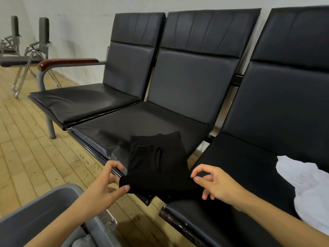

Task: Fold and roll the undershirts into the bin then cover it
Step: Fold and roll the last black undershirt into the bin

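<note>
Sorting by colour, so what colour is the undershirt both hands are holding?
Black undershirt, seen in the head view.

- Two hands are showing: the left hand [105, 182] and the right hand [213, 184].
- Two undershirts are lying out: a black undershirt [156, 163] and a white undershirt [309, 189].
- One grey bin [44, 211] is sitting nearby.
- Three bench seats [179, 82] are standing joined.
- Perhaps two folding chairs [26, 50] are standing far off.

A waiting room or public hall

A row of joined black padded seats [187, 97] stands against a plain white wall [74, 24]; left of it, folding metal chairs [26, 50] on a wood-plank floor [26, 148].
</note>
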Tool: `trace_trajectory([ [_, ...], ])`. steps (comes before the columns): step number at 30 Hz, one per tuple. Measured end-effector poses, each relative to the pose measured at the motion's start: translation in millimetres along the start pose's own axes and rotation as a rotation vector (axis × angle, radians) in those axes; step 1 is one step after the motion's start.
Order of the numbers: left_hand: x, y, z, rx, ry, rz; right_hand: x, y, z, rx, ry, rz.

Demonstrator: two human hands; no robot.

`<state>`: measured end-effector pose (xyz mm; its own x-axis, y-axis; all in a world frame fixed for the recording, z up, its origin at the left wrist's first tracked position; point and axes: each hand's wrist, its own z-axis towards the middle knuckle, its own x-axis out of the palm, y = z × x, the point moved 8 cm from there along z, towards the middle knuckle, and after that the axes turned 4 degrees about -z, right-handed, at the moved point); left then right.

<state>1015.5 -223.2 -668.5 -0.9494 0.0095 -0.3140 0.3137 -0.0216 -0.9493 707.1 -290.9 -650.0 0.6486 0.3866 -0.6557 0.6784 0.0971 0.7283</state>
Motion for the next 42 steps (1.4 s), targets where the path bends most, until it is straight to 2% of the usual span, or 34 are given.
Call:
trace_trajectory([
  [2,-0.8,1.9,1.4,0.028,-0.014,-0.043,0.7,1.4,-0.9,-0.01,-0.006,-0.011],
  [5,-4.5,14.2,5.5,0.055,-0.003,0.051,2.6,0.5,0.8,-0.015,-0.002,-0.058],
  [8,-0.9,27.0,6.3,0.024,0.064,0.079,6.2,-0.2,1.7,-0.018,0.076,-0.069],
  [11,2.9,25.6,7.7,0.049,0.071,0.114,8.9,3.1,-1.5,-0.042,0.135,-0.188],
  [16,3.2,25.4,13.2,0.036,0.075,0.205,9.4,2.1,0.3,0.005,0.064,-0.213],
  [23,-14.5,-4.4,19.5,0.168,0.063,0.312,8.0,11.4,0.7,0.057,0.036,-0.266],
  [33,-11.2,-14.1,32.6,0.124,0.111,0.191,8.2,13.2,15.9,0.03,0.006,-0.287],
  [42,-15.5,-10.1,37.7,0.069,0.086,0.153,5.0,8.1,20.0,-0.013,-0.023,-0.235],
])
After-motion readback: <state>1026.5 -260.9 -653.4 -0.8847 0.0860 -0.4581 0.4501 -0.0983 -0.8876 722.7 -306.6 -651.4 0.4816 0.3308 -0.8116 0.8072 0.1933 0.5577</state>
